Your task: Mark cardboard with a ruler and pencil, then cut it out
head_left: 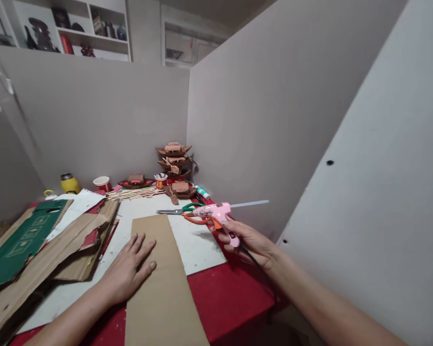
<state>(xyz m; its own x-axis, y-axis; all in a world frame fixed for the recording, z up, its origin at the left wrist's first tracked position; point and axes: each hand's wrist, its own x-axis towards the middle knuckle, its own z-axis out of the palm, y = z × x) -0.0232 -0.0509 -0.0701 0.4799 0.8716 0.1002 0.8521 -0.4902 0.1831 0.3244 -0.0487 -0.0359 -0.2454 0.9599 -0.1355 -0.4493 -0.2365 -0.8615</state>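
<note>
My right hand (247,242) grips a pink hot glue gun (211,211) by its handle, nozzle towards the left. A pale glue stick (250,203) juts from its back, and a black cord (261,274) hangs below. My left hand (132,269) lies with fingers spread on a long strip of brown cardboard (164,307), which reaches to the bottom of the view. Scissors (169,212) with green and orange handles lie beyond the strip, partly hidden by the glue gun.
Cut cardboard with a green printed piece (32,235) is piled at left. Thin wooden sticks (137,192), paper cups (102,183), a yellow bottle (70,183) and stacked brown model boats (173,161) stand at the back. Grey partitions (260,105) border the red-covered table (231,298).
</note>
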